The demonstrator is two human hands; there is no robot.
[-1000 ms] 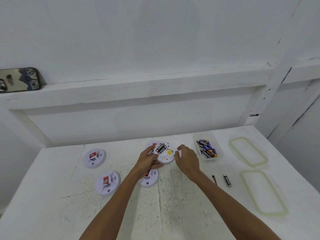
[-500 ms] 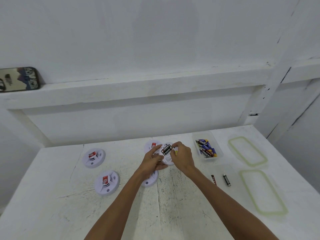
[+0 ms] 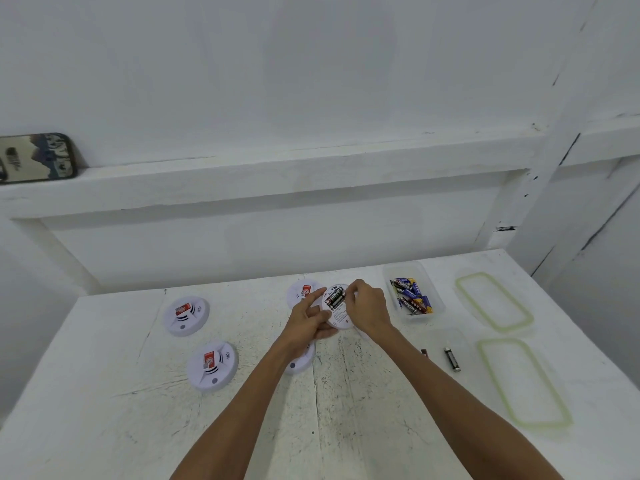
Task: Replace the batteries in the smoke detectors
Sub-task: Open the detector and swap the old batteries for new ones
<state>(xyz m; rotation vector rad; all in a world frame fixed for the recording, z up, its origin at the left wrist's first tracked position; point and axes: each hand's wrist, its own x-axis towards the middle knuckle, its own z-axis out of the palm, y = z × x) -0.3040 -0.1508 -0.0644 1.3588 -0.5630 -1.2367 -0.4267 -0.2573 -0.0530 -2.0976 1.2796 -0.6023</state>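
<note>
My left hand (image 3: 308, 320) grips a white round smoke detector (image 3: 337, 315) turned back-side up, its open bay showing dark batteries (image 3: 335, 297). My right hand (image 3: 367, 306) curls over the detector's right edge, its fingertips at the batteries. Four more detectors lie face up on the table: one (image 3: 187, 315) at the left, one (image 3: 212, 365) in front of it, one (image 3: 302, 292) behind my left hand, and one (image 3: 300, 360) partly hidden under my left wrist. A clear tub (image 3: 414, 296) of fresh batteries stands to the right.
Two loose batteries, a black one (image 3: 452, 358) and a dark red one (image 3: 424, 353), lie on the white table (image 3: 346, 410) right of my right forearm. Two clear lids with green rims (image 3: 493, 301) (image 3: 523, 382) lie at the right. A phone (image 3: 36, 157) leans on the wall ledge.
My right hand has moved left from beside the detector onto it, fingertips now at the battery bay. The left hand has tilted the detector slightly.
</note>
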